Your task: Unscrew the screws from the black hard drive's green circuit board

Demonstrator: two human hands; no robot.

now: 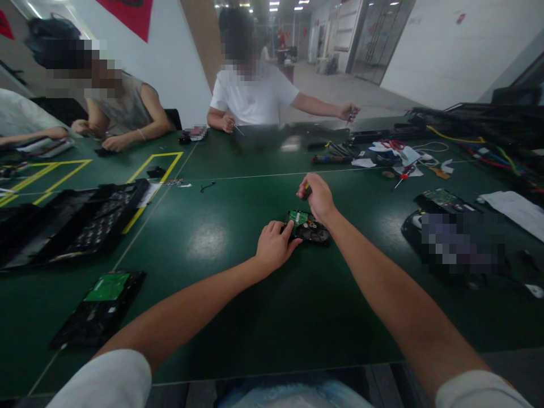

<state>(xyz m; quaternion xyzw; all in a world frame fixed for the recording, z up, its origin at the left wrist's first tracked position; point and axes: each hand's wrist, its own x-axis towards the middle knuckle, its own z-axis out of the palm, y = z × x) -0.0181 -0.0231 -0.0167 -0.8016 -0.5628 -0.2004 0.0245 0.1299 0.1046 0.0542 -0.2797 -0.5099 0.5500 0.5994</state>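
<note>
In the middle of the table is a small black device with a green circuit board (317,231), its inner parts exposed. My left hand (274,245) grips its left side, index finger over the board and thumb along the near edge. Above the device, my right hand (319,198) is closed around a screwdriver (306,192) with a yellow and black handle. The tool's tip is too small to make out, so I cannot tell whether it touches the board.
A similar black unit with a green board (108,287) lies at the near left, below a large black casing (80,221). On the right are a pile of black parts (446,201), a red screwdriver (402,178) and cables (505,156). Several people (255,93) sit across the table.
</note>
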